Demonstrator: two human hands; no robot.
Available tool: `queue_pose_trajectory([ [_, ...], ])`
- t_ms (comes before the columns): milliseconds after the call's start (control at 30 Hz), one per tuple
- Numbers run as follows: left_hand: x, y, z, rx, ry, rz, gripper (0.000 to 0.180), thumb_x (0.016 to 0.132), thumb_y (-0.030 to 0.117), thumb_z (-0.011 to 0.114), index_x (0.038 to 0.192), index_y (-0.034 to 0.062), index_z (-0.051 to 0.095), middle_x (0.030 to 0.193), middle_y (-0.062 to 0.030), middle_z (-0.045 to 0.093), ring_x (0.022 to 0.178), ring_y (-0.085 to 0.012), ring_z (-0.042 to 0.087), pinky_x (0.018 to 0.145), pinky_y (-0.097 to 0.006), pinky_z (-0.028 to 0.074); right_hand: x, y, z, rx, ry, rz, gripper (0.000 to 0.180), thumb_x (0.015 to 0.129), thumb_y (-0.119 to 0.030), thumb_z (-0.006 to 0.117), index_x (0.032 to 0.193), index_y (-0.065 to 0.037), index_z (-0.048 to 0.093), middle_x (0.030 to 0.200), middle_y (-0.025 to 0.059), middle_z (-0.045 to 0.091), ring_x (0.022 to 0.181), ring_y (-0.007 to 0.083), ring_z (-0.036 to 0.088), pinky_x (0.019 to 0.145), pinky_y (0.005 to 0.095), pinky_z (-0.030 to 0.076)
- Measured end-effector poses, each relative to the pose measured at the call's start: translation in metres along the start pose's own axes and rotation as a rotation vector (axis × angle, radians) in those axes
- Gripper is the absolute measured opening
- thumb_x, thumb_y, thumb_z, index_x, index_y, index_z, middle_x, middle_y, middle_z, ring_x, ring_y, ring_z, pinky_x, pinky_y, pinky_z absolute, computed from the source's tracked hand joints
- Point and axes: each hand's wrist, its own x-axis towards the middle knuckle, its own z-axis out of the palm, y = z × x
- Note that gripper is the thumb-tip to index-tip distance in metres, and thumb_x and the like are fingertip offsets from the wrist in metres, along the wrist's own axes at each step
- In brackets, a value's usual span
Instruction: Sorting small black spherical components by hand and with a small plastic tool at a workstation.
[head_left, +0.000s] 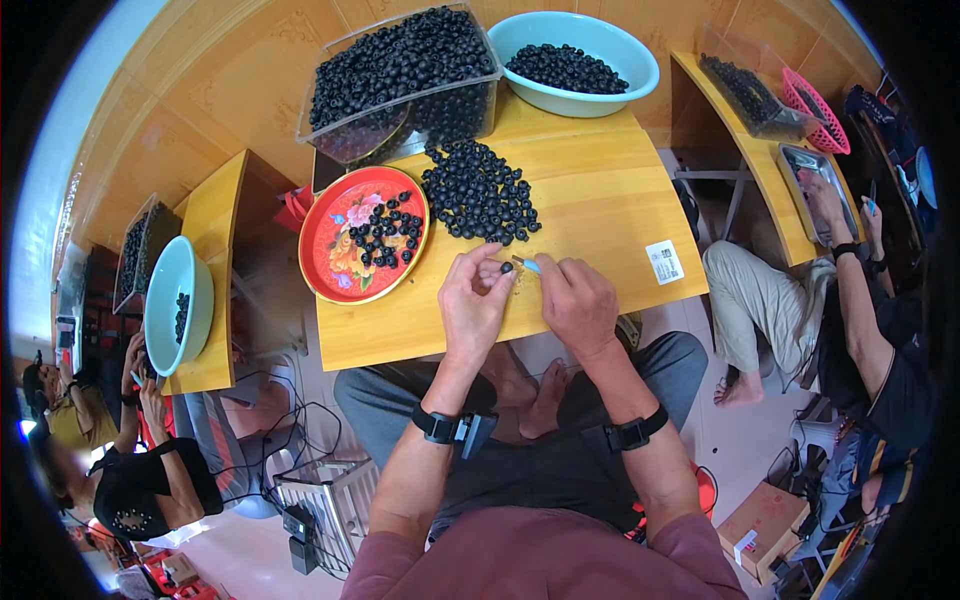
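Head view: I look down on both bare hands working over the near part of a yellow wooden table (600, 190).
Left hand (470, 300): partly curled, thumb and fingertips pinching one round black piece (507, 267); I read the grasp as a small, close one.
Right hand (582, 305): fingers folded inward, gripping a slim tool with a light-blue handle (531, 265), its narrow tip aimed left at the piece; whether they touch, I cannot tell.
Pinched piece: small, dark and roundish, just above the table, near side of the heap; its surface detail is too small for me to make out.
Specks: I see fine crumbs on the wood by the fingertips.
Heap (480, 195): loose black pieces, glossy, some with a pale spot, spread just beyond the hands.
Red tray (318, 250): round, flower-patterned, left of the heap, a scatter of black pieces mostly toward its right side.
Clear bin (470, 84): far left, piled high with the same pieces.
Blue basin (572, 103): far side, just right of the bin, partly filled with them.
Sticker (664, 262): white, near right on the tabletop.
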Motion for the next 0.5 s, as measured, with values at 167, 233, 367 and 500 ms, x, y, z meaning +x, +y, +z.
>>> queue_pose_trajectory([
  [167, 0.0026, -0.001, -0.0011, 0.082, -0.007, 0.071, 0.034, 0.088, -0.008, 0.078, 0.121, -0.0013, 0.07, 0.102, -0.0039, 0.064, 0.087, -0.0088, 0.064, 0.079, -0.023, 0.054, -0.0006, -0.0009, -0.0012, 0.004, 0.044, 0.022, 0.021, 0.087, -0.01, 0.068, 0.107, -0.006, 0.071, 0.075, 0.0063, 0.056, 0.07, 0.0241, 0.063, 0.061, 0.038, 0.052],
  [233, 0.0039, -0.0029, -0.0022, 0.091, 0.028, 0.159, 0.028, 0.085, -0.004, 0.081, 0.112, -0.0002, 0.074, 0.096, -0.0079, 0.067, 0.079, -0.0153, 0.068, 0.072, -0.027, 0.056, -0.0002, -0.0018, -0.0005, 0.015, 0.049, 0.022, 0.02, 0.087, -0.009, 0.068, 0.107, -0.006, 0.071, 0.075, 0.0064, 0.056, 0.07, 0.0243, 0.063, 0.061, 0.0381, 0.052],
  [367, 0.0016, 0.0047, -0.0019, 0.09, -0.005, 0.063, 0.028, 0.088, -0.007, 0.079, 0.113, -0.0026, 0.07, 0.106, -0.0049, 0.065, 0.084, -0.0088, 0.064, 0.079, -0.023, 0.055, -0.0007, -0.0014, -0.0012, 0.019, 0.059, 0.038, 0.02, 0.087, -0.009, 0.068, 0.107, -0.006, 0.071, 0.074, 0.0066, 0.056, 0.07, 0.0244, 0.063, 0.061, 0.0387, 0.052],
  [500, 0.0015, -0.0035, 0.0001, -0.103, 0.039, -0.075, 0.023, 0.087, -0.001, 0.082, 0.108, -0.0024, 0.073, 0.108, -0.0099, 0.07, 0.082, -0.0129, 0.07, 0.077, -0.026, 0.058, -0.0003, -0.0021, -0.0016, 0.025, 0.052, 0.034, 0.02, 0.087, -0.009, 0.069, 0.107, -0.006, 0.071, 0.074, 0.0067, 0.056, 0.07, 0.0245, 0.063, 0.061, 0.039, 0.052],
])
